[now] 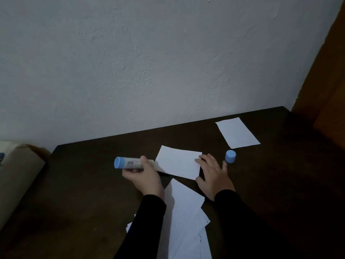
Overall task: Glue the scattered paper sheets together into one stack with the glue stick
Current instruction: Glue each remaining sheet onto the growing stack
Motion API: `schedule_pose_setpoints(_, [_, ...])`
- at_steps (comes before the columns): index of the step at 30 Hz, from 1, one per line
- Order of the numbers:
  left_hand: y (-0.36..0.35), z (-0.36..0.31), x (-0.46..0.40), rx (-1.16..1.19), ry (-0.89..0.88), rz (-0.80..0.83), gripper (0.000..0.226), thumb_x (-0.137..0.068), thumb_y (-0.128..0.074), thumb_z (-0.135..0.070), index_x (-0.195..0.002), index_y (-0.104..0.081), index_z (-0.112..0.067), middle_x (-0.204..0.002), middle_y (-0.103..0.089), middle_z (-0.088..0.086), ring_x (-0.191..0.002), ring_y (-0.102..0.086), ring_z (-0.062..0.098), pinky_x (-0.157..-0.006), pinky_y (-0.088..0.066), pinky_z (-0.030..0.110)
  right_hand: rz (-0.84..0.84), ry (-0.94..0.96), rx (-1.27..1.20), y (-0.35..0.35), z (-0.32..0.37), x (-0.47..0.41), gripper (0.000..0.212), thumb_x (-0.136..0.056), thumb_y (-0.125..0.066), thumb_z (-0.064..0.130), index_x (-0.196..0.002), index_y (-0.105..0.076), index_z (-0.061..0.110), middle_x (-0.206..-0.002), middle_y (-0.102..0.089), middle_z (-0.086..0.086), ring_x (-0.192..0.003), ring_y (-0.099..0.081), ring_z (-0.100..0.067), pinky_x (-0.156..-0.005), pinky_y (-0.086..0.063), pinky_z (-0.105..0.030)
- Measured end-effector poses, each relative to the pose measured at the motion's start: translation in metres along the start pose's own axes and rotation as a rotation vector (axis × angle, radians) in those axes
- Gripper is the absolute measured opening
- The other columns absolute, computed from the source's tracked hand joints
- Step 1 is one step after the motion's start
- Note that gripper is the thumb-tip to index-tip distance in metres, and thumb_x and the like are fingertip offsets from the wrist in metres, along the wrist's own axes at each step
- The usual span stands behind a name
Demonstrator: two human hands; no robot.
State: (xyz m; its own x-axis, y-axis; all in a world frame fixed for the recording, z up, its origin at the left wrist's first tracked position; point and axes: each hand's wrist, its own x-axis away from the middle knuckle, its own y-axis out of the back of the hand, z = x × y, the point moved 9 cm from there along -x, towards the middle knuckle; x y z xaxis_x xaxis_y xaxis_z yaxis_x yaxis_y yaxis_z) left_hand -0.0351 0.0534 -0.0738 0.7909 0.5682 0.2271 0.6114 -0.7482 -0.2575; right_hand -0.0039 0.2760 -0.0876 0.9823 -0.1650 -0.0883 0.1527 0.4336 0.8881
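Note:
My left hand [144, 176] grips an uncapped glue stick [128, 162] with a blue base, held sideways with its glue end touching the left edge of a white paper sheet [179, 162] on the dark table [84, 184]. My right hand [214, 174] lies flat with fingers spread, pressing that sheet's right edge. The stick's blue cap [230, 156] stands just right of my right fingers. Several lined sheets [186, 217] lie overlapped near me between my arms. One more sheet [237, 132] lies alone at the far right.
A white wall [149, 62] runs along the table's far edge. A brown wooden panel [328, 81] stands at the right. A beige cushion-like object [16, 176] sits off the table's left side.

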Motion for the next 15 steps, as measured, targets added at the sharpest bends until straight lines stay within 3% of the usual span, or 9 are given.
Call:
schedule_pose_setpoints(2, [-0.008,-0.013,0.002,0.034,-0.061,0.021,0.065,-0.094,-0.059,-0.016,-0.146,-0.021,-0.026,-0.125,-0.045,-0.002,-0.099,-0.054,0.004,-0.092,-0.043,0.024,0.024,-0.020,-0.006,-0.001,-0.001,-0.002,0.056,-0.089,-0.049,0.025,-0.143,-0.035,0.027,-0.154,-0.023,0.010,-0.146,-0.007,-0.011,-0.115,-0.001,-0.053])
schedule_pose_setpoints(4, [-0.026,-0.023,0.005,-0.017,-0.138,0.127,0.061,-0.094,-0.059,-0.015,-0.144,-0.026,-0.027,-0.130,-0.046,-0.001,-0.107,-0.054,0.008,-0.091,-0.043,0.024,0.036,-0.033,-0.021,-0.002,-0.001,-0.003,0.056,-0.089,-0.050,0.027,-0.143,-0.035,0.029,-0.156,-0.019,0.010,-0.146,-0.005,-0.012,-0.116,0.000,-0.053])
schedule_pose_setpoints(6, [-0.054,-0.021,0.011,-0.191,-0.212,0.311,0.052,-0.092,-0.062,-0.017,-0.136,-0.036,-0.027,-0.129,-0.051,-0.003,-0.115,-0.053,0.013,-0.089,-0.044,0.026,0.057,-0.036,-0.001,-0.003,-0.002,-0.005,0.057,-0.088,-0.050,0.030,-0.143,-0.034,0.032,-0.158,-0.012,0.008,-0.147,-0.001,-0.015,-0.116,0.001,-0.052])
schedule_pose_setpoints(10, [-0.110,0.002,0.036,-0.597,-0.387,0.665,0.041,-0.090,-0.065,-0.020,-0.125,-0.046,-0.028,-0.111,-0.059,-0.010,-0.106,-0.057,0.008,-0.085,-0.047,0.024,0.059,-0.029,-0.005,-0.003,-0.001,-0.004,0.056,-0.087,-0.049,0.033,-0.141,-0.035,0.031,-0.158,-0.014,0.008,-0.147,-0.001,-0.017,-0.116,0.002,-0.052])
schedule_pose_setpoints(15, [-0.140,0.029,0.051,-0.789,-0.442,0.762,0.041,-0.090,-0.064,-0.019,-0.125,-0.047,-0.033,-0.116,-0.061,-0.011,-0.110,-0.056,0.009,-0.094,-0.049,0.031,0.038,-0.020,-0.009,0.000,0.001,-0.005,0.058,-0.091,-0.045,0.040,-0.146,-0.029,0.027,-0.158,-0.018,0.008,-0.147,-0.004,-0.018,-0.116,0.002,-0.051])
